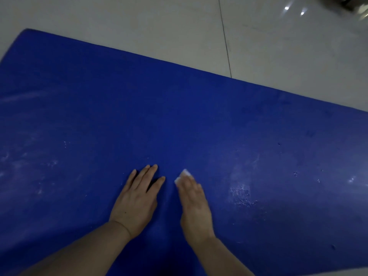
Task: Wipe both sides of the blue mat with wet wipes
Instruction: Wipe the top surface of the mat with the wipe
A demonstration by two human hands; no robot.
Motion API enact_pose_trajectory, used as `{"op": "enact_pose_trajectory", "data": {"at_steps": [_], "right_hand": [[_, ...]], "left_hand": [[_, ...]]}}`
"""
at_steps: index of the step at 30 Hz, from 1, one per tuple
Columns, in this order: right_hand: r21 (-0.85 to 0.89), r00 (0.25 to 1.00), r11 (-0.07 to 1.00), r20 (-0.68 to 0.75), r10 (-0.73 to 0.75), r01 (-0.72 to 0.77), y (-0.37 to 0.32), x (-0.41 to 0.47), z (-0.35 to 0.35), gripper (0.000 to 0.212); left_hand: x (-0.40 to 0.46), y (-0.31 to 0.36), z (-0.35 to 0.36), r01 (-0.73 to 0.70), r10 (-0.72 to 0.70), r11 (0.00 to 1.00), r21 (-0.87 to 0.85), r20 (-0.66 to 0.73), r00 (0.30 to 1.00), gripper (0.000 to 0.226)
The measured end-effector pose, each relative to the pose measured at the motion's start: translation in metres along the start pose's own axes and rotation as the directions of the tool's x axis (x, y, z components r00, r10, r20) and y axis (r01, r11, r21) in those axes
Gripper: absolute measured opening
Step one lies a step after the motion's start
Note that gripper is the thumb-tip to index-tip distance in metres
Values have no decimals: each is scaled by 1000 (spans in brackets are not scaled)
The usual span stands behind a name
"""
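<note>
Blue foam fills my view: the blue mat (179, 116) lies flat on the pale tiled floor (159, 26), its far edge running diagonally from upper left down to the right. Left hand (135, 200) is down on the mat, palm flat, fingers straight and slightly spread, gripping nothing. Right hand (194, 204) sits just beside it, motion-blurred, fingers stretched forward and pressing a white wet wipe (182, 176) against the mat; only the wipe's front corner shows past the fingertips. I can see wet droplets and pale smears on the mat right of that hand, and fainter whitish streaks out on the left side. Something dark and blurred sits on the floor at top right, unidentifiable.
</note>
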State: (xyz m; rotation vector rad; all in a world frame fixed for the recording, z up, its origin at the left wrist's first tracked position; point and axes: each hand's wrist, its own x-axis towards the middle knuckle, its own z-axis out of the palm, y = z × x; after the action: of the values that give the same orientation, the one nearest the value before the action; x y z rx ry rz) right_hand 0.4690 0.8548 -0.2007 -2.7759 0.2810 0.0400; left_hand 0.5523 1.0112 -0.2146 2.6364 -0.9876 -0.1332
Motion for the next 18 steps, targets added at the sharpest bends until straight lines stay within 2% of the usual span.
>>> {"op": "enact_pose_trajectory", "data": {"at_steps": [1,3,4,6,8,10,12,13,15,17,18], "right_hand": [[3,994,996,-52,95,-94,14,-2,-6,93],[37,926,939,-157,342,-341,45,-5,-20,87],[50,893,912,-183,410,-408,59,-7,-23,85],[42,873,893,-191,448,-449,61,-7,-21,83],[35,913,925,-154,378,-377,37,-6,-13,86],[-19,981,984,-91,172,-175,8,-12,1,95],[-17,1000,1000,1,9,-9,-4,-19,5,103],[24,1000,1000,6,-4,4,2,-19,2,103],[50,985,985,-47,166,-164,32,-19,-7,100],[55,910,921,-142,390,-386,61,-17,-19,94],[57,877,893,-174,448,-446,68,-16,-22,89]], "left_hand": [[0,0,0,-4,4,1000,1,-6,1000,52],[-1,0,1,-6,6,1000,3,-14,1000,51],[-1,0,1,-6,6,1000,5,-14,1000,51],[0,0,2,-8,8,1000,11,-10,1000,51],[0,1,1,-3,3,1000,19,-4,1000,51],[0,1,-1,2,-3,1000,22,8,1000,52],[1,1,-2,1,-2,1000,25,11,1000,52],[1,1,-2,-2,1,1000,27,10,1000,52],[0,1,-2,-4,4,1000,25,6,1000,51],[0,0,-1,-4,4,1000,21,8,1000,51],[-1,0,-1,-8,8,1000,23,9,1000,51]]}}
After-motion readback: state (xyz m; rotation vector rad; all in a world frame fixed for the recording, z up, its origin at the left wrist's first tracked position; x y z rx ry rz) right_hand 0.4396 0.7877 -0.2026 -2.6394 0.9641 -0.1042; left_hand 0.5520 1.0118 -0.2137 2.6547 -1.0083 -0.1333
